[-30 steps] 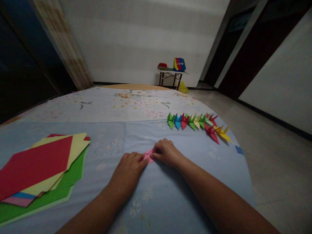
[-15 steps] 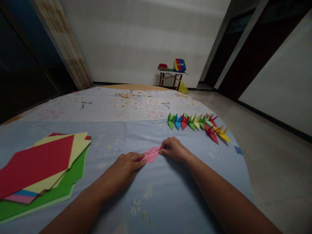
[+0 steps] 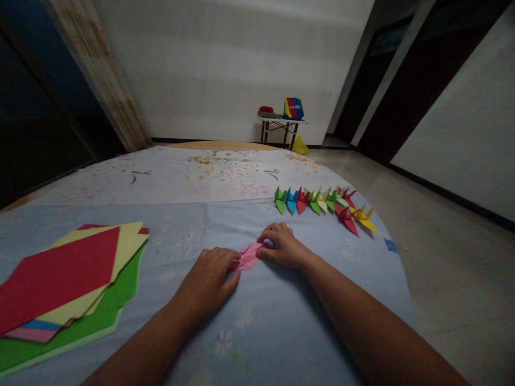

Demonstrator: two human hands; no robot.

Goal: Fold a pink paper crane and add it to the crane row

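A folded piece of pink origami paper lies low over the blue cloth, between my two hands. My left hand has its fingers and thumb closed on the paper's left end, hiding that end. At the right end, the thumb and fingers of my right hand pinch the paper's edge. Beyond my right hand, several folded paper cranes stand in a row, among them a green crane, a blue crane and a yellow crane.
To the left lies a fanned stack of coloured paper, with a red sheet on top and green sheets below. A blue clip-like object is at the table's right edge. A small side table holding a colourful box stands by the wall.
My left thumb has moved down, apart from the fingers, and my right hand has shifted slightly left. The pink paper looks a little more bunched. The view has shifted slightly.
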